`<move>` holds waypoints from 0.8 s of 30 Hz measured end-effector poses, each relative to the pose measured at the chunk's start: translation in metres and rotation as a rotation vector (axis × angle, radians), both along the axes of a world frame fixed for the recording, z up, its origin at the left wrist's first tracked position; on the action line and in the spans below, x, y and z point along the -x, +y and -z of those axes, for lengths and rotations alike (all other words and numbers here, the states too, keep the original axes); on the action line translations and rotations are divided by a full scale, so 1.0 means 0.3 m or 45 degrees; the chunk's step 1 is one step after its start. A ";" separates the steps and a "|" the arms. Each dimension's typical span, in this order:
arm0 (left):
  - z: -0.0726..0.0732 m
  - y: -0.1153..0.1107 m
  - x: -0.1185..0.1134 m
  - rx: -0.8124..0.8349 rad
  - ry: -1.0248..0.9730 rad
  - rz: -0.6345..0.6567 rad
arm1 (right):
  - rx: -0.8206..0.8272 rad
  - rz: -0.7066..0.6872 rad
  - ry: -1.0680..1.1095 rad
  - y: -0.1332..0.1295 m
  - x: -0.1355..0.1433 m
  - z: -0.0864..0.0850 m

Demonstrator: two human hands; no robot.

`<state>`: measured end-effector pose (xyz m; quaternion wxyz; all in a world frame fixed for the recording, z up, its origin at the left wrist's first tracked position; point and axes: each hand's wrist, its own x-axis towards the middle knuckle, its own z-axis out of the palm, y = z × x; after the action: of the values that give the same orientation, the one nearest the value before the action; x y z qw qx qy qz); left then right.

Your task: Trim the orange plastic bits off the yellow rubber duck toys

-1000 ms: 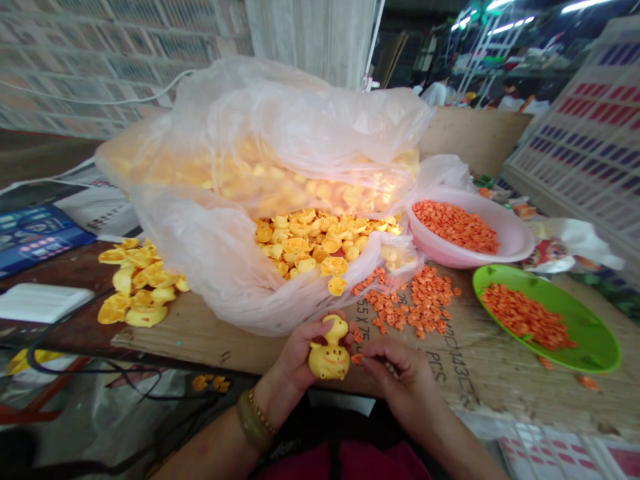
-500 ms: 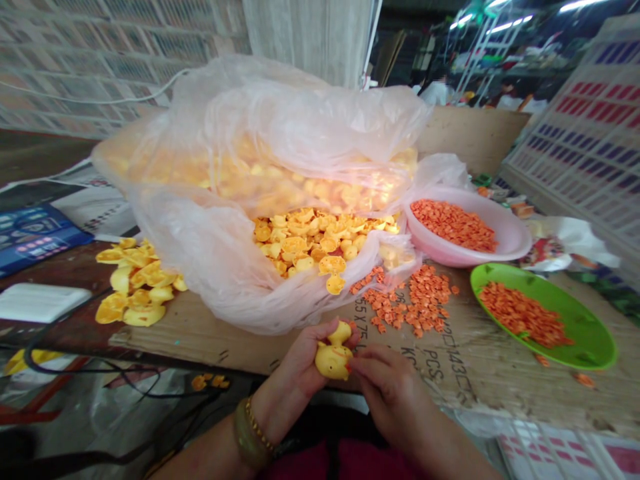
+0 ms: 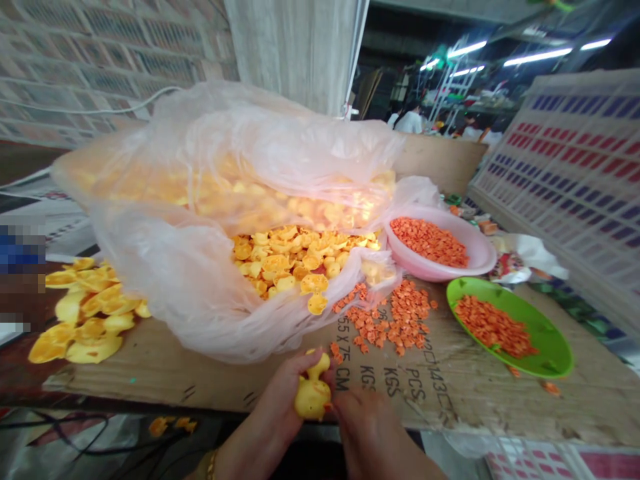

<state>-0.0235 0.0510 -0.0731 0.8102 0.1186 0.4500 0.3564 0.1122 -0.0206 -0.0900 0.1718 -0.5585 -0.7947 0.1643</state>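
Note:
My left hand [image 3: 275, 400] is closed around a small yellow plastic duck piece [image 3: 312, 399], a larger rounded part joined to a smaller one. A bit of orange, like a beak, shows at its right side. My right hand [image 3: 367, 423] is pinched up against that spot, its fingertips partly hidden and blurred. Beyond the hands, a clear plastic bag [image 3: 195, 300] lies open with many yellow shells [image 3: 280, 263] inside. Loose orange pieces [image 3: 407, 313] are spread on the cardboard [image 3: 210, 383] to the right.
A pink bowl [image 3: 480, 257] and a green dish [image 3: 555, 347] on the right hold more orange pieces. More yellow shells [image 3: 95, 313] are piled at the left. A white plastic crate [image 3: 565, 147] stands at the far right. People [image 3: 413, 120] are in the background.
The view has shifted, so the hands and duck piece appear lower and a little to the left. My left hand still holds the duck piece, with my right fingers at its orange bit.

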 end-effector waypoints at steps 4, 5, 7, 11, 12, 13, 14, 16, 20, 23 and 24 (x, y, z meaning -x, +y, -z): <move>0.002 -0.002 -0.018 0.064 0.071 -0.026 | -0.108 -0.121 -0.184 0.001 0.022 0.101; 0.007 -0.003 -0.024 0.073 0.068 -0.021 | -0.125 -0.129 -0.207 -0.001 0.031 0.124; 0.019 -0.006 -0.033 0.088 0.079 -0.032 | -0.123 -0.120 -0.236 -0.008 0.048 0.155; 0.037 -0.007 -0.036 0.065 0.134 -0.018 | -0.028 -0.063 -0.073 0.002 0.036 0.123; 0.037 -0.005 -0.032 0.049 0.136 -0.015 | 0.003 -0.022 0.045 0.016 0.015 0.097; 0.035 -0.001 -0.027 0.031 0.137 -0.017 | 0.022 0.054 0.162 0.035 -0.013 0.069; 0.031 0.003 -0.020 0.011 0.132 -0.019 | 0.032 0.159 0.248 0.058 -0.044 0.043; 0.019 0.010 -0.006 -0.022 0.098 -0.016 | 0.026 0.407 0.244 0.110 -0.107 0.009; -0.005 0.011 0.010 0.045 0.022 0.006 | 0.002 0.579 -0.063 0.185 -0.176 0.046; -0.009 0.002 0.009 0.104 -0.021 -0.006 | -0.027 0.537 0.020 0.194 -0.181 0.094; -0.008 0.000 0.008 0.114 -0.038 -0.008 | -0.013 0.543 0.132 0.190 -0.177 0.096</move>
<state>-0.0260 0.0510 -0.0708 0.8201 0.0756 0.4538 0.3403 0.1653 0.0363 -0.1190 0.2462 -0.7039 -0.6495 0.1486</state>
